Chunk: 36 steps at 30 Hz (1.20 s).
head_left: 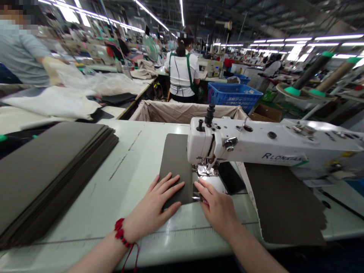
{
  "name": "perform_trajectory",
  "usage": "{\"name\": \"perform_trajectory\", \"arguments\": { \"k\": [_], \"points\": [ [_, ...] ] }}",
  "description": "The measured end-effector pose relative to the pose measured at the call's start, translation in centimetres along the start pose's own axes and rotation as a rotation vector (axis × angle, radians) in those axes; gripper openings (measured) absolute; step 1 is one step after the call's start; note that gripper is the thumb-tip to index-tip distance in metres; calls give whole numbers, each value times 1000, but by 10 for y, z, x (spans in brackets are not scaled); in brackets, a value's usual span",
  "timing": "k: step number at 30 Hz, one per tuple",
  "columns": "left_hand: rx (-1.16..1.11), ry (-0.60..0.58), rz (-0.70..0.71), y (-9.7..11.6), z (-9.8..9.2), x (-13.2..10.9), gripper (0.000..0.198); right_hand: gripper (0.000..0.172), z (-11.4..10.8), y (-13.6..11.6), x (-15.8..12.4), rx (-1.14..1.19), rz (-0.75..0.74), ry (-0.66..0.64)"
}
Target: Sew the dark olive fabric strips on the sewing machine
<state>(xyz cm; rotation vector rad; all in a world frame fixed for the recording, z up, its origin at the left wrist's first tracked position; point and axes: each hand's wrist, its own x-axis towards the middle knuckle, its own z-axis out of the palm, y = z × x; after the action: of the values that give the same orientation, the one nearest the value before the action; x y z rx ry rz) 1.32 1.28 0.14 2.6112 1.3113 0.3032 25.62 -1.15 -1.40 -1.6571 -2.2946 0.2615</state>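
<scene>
A dark brown fabric piece (176, 163) lies flat under the presser foot (207, 171) of a white sewing machine (270, 148). My left hand (153, 208) rests flat on the near left corner of that piece, fingers spread, a red bead bracelet on the wrist. My right hand (217, 206) sits at the near right edge of the piece, just in front of the presser foot. Its fingers are curled around a small metal tool (196, 197) that pokes out at the fabric edge.
A thick stack of dark fabric sheets (48, 174) lies on the left of the pale green table (125, 182). More dark pieces (284, 201) lie right of the machine. Behind the table are a cloth-lined bin (182, 110), a blue crate (233, 94) and a person in a white shirt (183, 72). Another person (25, 53) works at far left.
</scene>
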Motion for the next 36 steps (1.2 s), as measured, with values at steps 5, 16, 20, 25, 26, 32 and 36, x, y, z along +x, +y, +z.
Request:
{"name": "perform_trajectory", "arguments": {
  "k": [5, 16, 20, 25, 26, 32, 36],
  "points": [
    [-2, -3, -5, 0, 1, -1, 52, 58, -1, 1, 1, 4, -5, -9],
    [-1, 51, -7, -4, 6, 1, 57, 58, -1, 0, 1, 19, 0, 0],
    [25, 66, -24, -4, 9, 1, 59, 59, -2, 0, 1, 10, -1, -5],
    [43, 69, -30, -3, 9, 2, 60, 58, -3, -1, 1, -3, -7, 3],
    [44, 74, -27, -3, 8, 2, 60, 58, -3, -1, 1, 0, -8, 6],
    [55, 68, -28, -3, 8, 1, 59, 57, -3, 0, 1, 27, -11, 14],
    [52, 80, -29, -3, 10, 2, 60, 55, -3, -1, 1, 17, 2, 10]
  ]
}}
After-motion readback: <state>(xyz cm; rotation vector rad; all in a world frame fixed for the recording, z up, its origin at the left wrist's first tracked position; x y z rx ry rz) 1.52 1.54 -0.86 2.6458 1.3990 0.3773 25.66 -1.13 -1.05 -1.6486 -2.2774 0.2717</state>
